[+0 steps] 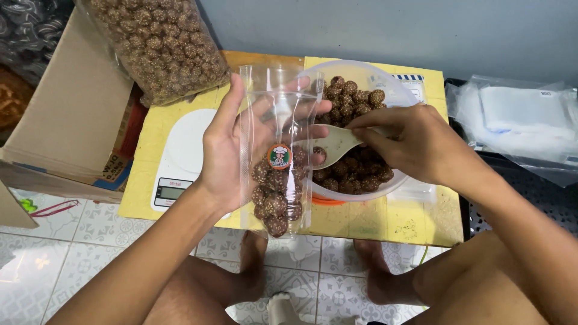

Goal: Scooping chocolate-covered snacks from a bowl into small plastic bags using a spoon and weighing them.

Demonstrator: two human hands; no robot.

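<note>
Two big stores of brown sesame balls frame the scene: a large clear sack (pixel 161 45) at upper left and a clear bowl (pixel 394 90) on the yellow table (pixel 373 219). At centre, the left hand (pixel 232 144) grips a small clear pouch (pixel 278 150), partly filled. The right hand (pixel 415 141) holds a pale spoon (pixel 334 144), its tip at the pouch's side.

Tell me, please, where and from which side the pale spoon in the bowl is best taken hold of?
Take the spoon by its handle end, coming from the right over the bowl rim, as the right hand does now. The scoop end points left toward the clear pouch in the left hand, so a handle grip probably keeps fingers off the sesame balls.
</note>
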